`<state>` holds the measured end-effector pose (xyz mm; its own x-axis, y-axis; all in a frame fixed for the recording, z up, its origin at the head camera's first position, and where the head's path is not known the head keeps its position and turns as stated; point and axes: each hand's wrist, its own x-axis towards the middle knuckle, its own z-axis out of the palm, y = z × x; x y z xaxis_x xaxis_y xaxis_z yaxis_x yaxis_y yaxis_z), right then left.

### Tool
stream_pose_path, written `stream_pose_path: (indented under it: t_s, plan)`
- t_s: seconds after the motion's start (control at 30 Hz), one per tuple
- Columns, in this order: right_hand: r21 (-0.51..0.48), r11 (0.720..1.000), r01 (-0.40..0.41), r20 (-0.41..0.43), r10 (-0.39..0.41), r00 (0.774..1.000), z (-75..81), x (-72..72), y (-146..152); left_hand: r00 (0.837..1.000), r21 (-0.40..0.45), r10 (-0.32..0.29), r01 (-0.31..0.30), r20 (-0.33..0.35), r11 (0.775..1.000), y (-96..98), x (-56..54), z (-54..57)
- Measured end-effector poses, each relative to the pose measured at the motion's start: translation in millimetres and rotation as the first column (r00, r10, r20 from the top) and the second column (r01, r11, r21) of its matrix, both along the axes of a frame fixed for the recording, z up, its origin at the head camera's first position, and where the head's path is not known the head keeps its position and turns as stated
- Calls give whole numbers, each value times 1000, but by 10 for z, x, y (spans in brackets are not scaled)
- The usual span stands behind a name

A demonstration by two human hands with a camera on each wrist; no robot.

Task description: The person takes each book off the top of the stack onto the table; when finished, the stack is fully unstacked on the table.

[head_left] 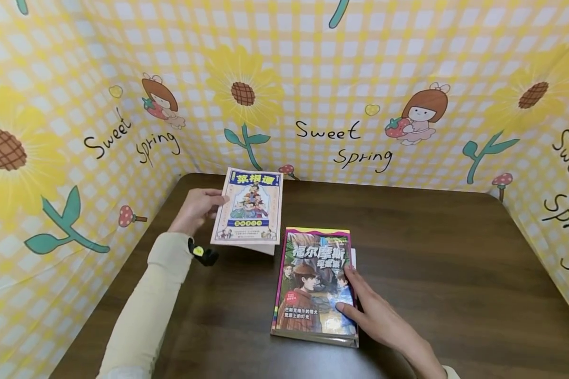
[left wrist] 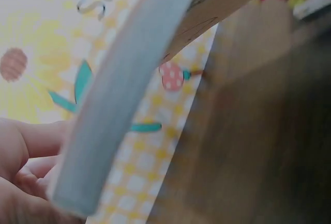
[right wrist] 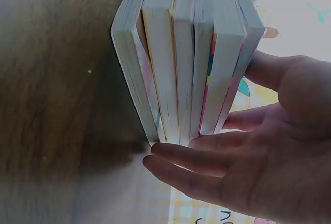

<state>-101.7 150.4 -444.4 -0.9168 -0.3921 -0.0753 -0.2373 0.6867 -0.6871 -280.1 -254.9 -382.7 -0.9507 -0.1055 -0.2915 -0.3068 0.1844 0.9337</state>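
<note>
In the head view my left hand [head_left: 198,208] grips the left edge of a pale pink book [head_left: 251,208] with cartoon figures and Chinese lettering on its cover. The left wrist view shows this book's page edge [left wrist: 108,110] close up and blurred, with the curled fingers [left wrist: 36,141] beside it. A stack of books has a colourful comic-style book [head_left: 315,287] on top. My right hand [head_left: 379,316] rests at the stack's right side, two fingertips on the top cover. In the right wrist view, its other fingers extend loosely along the page edges [right wrist: 186,79] of several books.
The books are over a dark brown wooden table [head_left: 436,252]. A yellow checked cloth [head_left: 313,79] with sunflowers and lettering rises around the table's back and sides. A black strap camera [head_left: 204,253] is on the left wrist.
</note>
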Motion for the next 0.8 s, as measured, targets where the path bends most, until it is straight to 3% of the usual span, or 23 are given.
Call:
stream_pose_path:
  t_s: [0.1, 0.27, 0.57, 0.63, 0.8]
  plan:
    - [-3, 1000, 1, -13, -1, 1000, 5, -5, -16, 1000, -22, 18, -17, 15, 1000, -65, -207, -41]
    - [-17, 1000, 7, -16, -7, 1000, 12, 13, -32, 999, -49, 34, -33, 27, 998, -94, -491, -199]
    - [-19, 999, 30, -18, -31, 999, 11, 11, -31, 997, -140, 79, -77, 7, 987, -84, -788, -474]
    - [-20, 999, 36, -9, -36, 999, 15, 8, -34, 996, -212, 88, -89, -13, 973, -79, -822, -514]
    - [-28, 999, 36, 5, -35, 999, 12, 34, -36, 993, -398, 97, -118, -73, 910, -45, -845, -597]
